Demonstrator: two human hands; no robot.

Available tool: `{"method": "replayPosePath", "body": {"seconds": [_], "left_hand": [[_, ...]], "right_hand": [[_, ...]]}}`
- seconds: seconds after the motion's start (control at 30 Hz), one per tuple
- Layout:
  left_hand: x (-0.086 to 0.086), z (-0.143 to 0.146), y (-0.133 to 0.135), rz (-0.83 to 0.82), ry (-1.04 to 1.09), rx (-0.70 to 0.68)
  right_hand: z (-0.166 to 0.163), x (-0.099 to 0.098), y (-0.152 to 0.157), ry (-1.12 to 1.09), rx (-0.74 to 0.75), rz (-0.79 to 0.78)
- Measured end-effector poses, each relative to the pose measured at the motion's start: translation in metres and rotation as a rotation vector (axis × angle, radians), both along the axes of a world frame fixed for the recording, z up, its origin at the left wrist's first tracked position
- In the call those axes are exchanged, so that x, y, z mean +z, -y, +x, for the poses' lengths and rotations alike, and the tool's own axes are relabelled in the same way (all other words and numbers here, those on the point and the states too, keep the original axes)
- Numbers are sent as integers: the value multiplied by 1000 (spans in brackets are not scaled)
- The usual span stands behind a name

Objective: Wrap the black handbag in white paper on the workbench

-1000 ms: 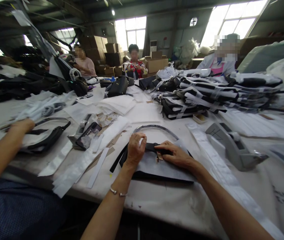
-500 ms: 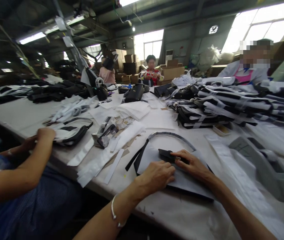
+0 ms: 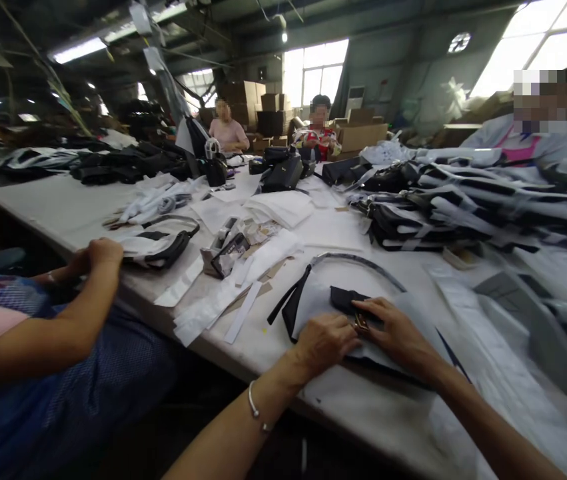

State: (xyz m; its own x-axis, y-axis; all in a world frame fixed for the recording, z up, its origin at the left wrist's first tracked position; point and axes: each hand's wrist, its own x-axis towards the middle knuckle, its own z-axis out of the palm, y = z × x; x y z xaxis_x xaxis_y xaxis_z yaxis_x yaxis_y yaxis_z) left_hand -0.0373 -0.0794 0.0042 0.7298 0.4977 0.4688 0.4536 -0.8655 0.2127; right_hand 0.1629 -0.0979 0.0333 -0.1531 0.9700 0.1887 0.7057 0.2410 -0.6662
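- A long white tabletop (image 3: 48, 213) runs through a workshop.
- At its near edge lies a black handbag (image 3: 313, 303) under pale wrapping, flat so both hands can work on it.
- The left hand (image 3: 324, 343) presses down, fingers together; the right hand (image 3: 397, 333) pinches the metal clasp (image 3: 362, 324).
- Paper strips (image 3: 223, 300) and a co-worker's hand (image 3: 100, 257) lie to the left, wrapped bags (image 3: 463, 207) behind.

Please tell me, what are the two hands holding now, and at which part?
Both the left hand and right hand press on the paper-wrapped black handbag, fingers meeting at its small metal clasp on the front flap.
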Motion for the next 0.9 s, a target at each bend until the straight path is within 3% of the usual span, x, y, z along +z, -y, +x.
{"method": "replayPosePath", "body": {"seconds": [0.13, 0.47, 0.57, 0.9], "left_hand": [[0, 1, -3, -45, 22, 0], [4, -4, -2, -196, 222, 21], [5, -6, -1, -237, 277, -34], [6, -10, 0, -128, 229, -130]], "right_hand": [[2, 6, 5, -30, 72, -32], [-2, 4, 4, -58, -12, -62], [-2, 3, 4, -44, -18, -37], [-1, 3, -6, -29, -25, -103]]}}
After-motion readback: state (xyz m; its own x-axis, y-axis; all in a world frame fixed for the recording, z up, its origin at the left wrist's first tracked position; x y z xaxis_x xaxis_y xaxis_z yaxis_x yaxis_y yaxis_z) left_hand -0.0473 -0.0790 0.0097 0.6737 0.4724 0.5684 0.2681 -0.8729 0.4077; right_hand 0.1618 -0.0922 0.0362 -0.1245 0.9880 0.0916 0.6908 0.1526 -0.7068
